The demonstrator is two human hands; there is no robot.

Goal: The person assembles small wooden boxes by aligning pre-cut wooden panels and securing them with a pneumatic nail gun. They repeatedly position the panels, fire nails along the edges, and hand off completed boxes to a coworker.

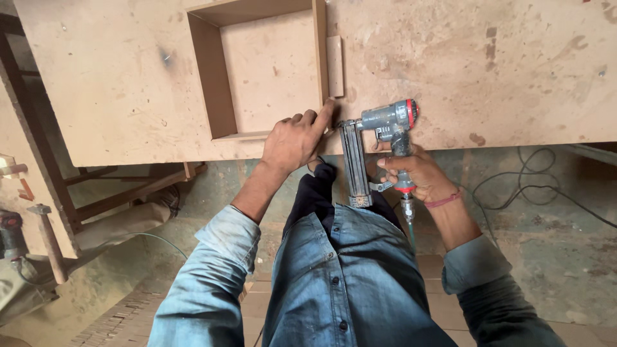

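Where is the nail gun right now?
In the head view, right of centre: the nail gun is gripped by the right hand at the wooden frame's near-right corner.

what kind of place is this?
Likely a carpentry workshop: a pneumatic nail gun in the right hand, an open fibreboard box frame on a worn board worktop, and a hammer nearby.

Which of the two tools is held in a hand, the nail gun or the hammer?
The nail gun: the right hand wraps its handle at the table edge. The hammer hangs untouched at far left, away from both hands.
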